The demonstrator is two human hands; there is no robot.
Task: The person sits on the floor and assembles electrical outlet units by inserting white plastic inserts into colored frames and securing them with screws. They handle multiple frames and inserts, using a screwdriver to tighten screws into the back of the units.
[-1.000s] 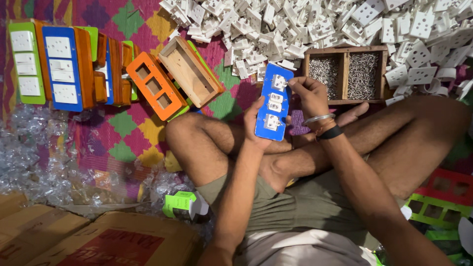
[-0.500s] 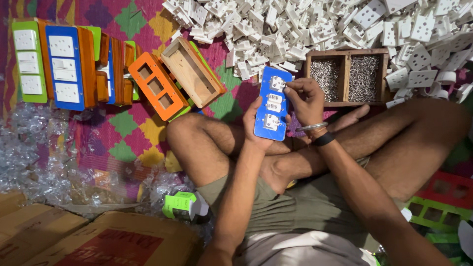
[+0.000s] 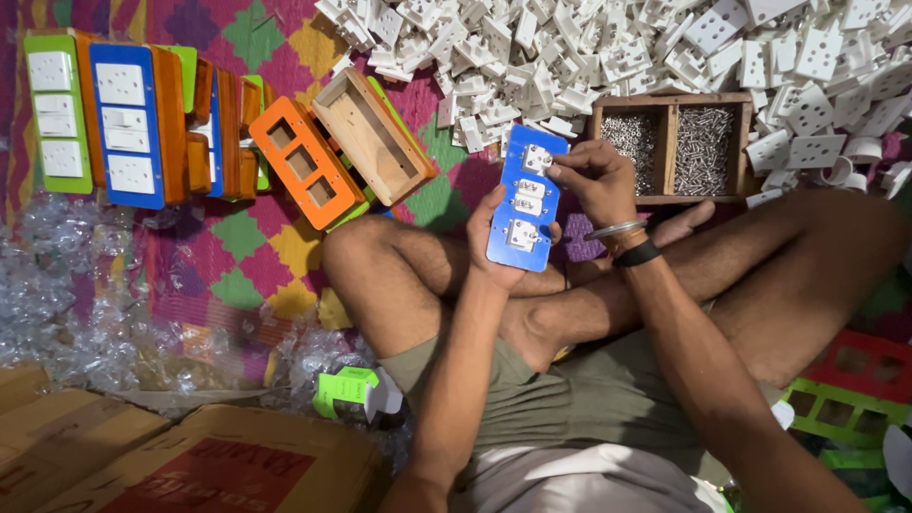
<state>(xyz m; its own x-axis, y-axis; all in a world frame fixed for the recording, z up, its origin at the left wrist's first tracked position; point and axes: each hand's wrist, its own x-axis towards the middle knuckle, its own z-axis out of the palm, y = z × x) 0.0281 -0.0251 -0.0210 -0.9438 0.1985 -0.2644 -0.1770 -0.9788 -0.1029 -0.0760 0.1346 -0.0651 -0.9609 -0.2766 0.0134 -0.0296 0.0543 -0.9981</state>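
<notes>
Patterned floor mat (image 3: pixel 266 256), person sitting cross-legged. Left hand (image 3: pixel 494 242) grips blue switch plate (image 3: pixel 527 199) from behind, held upright over the knees. Right hand (image 3: pixel 594 176) closed, fingers pinching the top white socket on the plate. Wooden screw tray (image 3: pixel 670 104) just behind, white socket pile (image 3: pixel 608 47) far. Orange frame (image 3: pixel 304 161) and wooden box (image 3: pixel 370 133) left.
</notes>
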